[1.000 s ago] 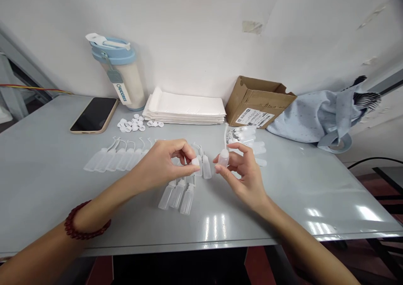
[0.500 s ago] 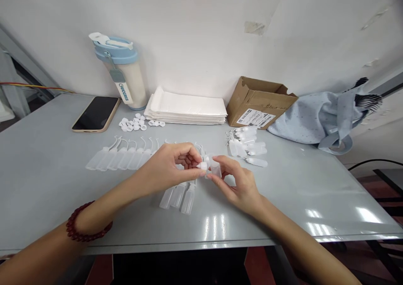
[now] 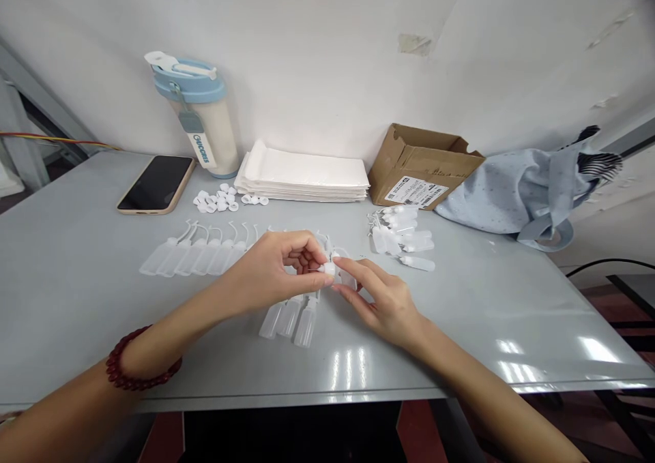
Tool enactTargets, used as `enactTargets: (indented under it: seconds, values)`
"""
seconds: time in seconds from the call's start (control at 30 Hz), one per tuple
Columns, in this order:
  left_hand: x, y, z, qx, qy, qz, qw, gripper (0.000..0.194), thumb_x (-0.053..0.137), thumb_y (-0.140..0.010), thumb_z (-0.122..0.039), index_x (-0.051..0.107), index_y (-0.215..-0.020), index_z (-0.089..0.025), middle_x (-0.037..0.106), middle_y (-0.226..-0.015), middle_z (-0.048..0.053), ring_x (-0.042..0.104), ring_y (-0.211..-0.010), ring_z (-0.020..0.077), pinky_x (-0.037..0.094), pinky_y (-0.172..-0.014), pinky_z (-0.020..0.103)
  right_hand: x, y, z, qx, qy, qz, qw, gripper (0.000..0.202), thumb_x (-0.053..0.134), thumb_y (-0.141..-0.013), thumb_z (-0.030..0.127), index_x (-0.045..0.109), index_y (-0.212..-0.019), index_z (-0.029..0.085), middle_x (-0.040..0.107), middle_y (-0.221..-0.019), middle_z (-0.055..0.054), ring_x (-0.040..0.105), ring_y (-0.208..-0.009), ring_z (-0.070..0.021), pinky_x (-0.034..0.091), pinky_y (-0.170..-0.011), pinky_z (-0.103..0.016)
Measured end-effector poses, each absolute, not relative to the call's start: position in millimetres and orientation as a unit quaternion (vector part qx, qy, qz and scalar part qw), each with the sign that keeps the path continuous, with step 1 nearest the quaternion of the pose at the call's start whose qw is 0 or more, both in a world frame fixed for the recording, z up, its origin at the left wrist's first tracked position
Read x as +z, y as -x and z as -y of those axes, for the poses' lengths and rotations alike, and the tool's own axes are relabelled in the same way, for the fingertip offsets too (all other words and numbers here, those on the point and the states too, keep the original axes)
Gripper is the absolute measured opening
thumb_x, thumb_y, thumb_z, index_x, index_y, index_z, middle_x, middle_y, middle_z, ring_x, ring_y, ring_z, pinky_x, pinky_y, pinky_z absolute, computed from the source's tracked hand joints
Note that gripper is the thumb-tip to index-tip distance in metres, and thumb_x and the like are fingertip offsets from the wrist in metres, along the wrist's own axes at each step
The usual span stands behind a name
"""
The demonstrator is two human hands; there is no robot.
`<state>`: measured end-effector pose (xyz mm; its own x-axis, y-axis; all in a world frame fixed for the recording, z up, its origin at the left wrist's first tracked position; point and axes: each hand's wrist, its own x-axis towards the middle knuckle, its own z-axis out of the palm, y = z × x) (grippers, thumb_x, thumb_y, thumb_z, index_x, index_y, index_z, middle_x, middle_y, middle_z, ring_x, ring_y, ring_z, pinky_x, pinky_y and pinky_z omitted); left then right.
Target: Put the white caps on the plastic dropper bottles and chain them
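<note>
A small white needle-tipped cap [image 3: 329, 269] is pinched between the thumb and fingers of my left hand [image 3: 289, 265], its thin tip pointing left. My right hand [image 3: 381, 292] has its fingertips closed at the other side of that cap, on a small translucent bottle [image 3: 348, 277] partly hidden by the fingers. Below my left hand lie three clear bottles [image 3: 306, 325]. A row of several bottles with curled straps [image 3: 192, 257] extends to the left. Several capped bottles [image 3: 402, 231] are piled to the right of my hands.
Small white caps [image 3: 217, 199] lie in a loose heap near a phone [image 3: 156, 185] and a blue-lidded cup [image 3: 209, 122]. Along the wall stand a stack of white envelopes [image 3: 307, 173], an open cardboard box [image 3: 422, 170] and a light blue cloth bag [image 3: 506, 190]. The grey table's front edge [image 3: 307, 401] is near.
My right hand's fingers have moved slightly left onto the joint between cap and bottle, covering more of the bottle. My left hand keeps its pinch on the cap, almost unmoved.
</note>
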<state>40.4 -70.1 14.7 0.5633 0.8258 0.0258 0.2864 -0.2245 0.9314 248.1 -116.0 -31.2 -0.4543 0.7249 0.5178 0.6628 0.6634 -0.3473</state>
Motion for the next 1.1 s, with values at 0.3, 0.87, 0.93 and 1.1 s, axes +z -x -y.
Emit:
enactTargets:
  seconds: [0.3,0.87,0.93,1.1]
  values:
    - [16.7,-40.5,70.5,0.265,-0.749,-0.377,0.477,0.013,0.067,-0.074,-0.027,0.061,-0.078,-0.016,0.062,-0.074,0.000,0.058,-0.069,0.0118,0.051,-0.065,0.024,-36.5,-246.9,113.6,-0.012,0.407,0.849,0.337,0.046,0.052,-0.091,0.028,0.037,-0.134,0.016,0.067,-0.091,-0.007,0.065,-0.070,-0.0146,0.053,-0.058,-0.024]
    - [15.2,-45.0,75.7,0.223,-0.739,-0.377,0.512,0.013,0.065,-0.077,-0.028,0.058,-0.076,-0.016,0.062,-0.069,-0.003,0.060,-0.065,0.0096,0.051,-0.062,0.020,-19.2,-247.5,114.8,-0.256,0.323,0.882,0.226,0.031,0.048,-0.086,0.000,0.052,-0.116,0.002,0.068,-0.084,-0.009,0.060,-0.062,-0.0125,0.048,-0.052,-0.025]
    - [13.4,-44.9,75.8,0.227,-0.753,-0.371,0.494,0.012,0.064,-0.078,-0.026,0.058,-0.077,-0.016,0.062,-0.070,-0.003,0.060,-0.065,0.0093,0.051,-0.063,0.020,-22.6,-248.5,113.5,-0.249,0.325,0.881,0.236,0.031,0.047,-0.086,0.000,0.052,-0.117,0.003,0.068,-0.084,-0.008,0.061,-0.065,-0.0130,0.049,-0.054,-0.025]
    - [9.8,-43.1,74.3,0.241,-0.824,-0.321,0.400,0.006,0.060,-0.079,-0.018,0.058,-0.074,-0.015,0.061,-0.068,-0.003,0.059,-0.063,0.0080,0.049,-0.061,0.018,-34.0,-253.4,108.4,-0.207,0.339,0.882,0.254,0.028,0.047,-0.087,0.004,0.053,-0.115,0.008,0.068,-0.084,-0.006,0.061,-0.069,-0.0121,0.048,-0.054,-0.023]
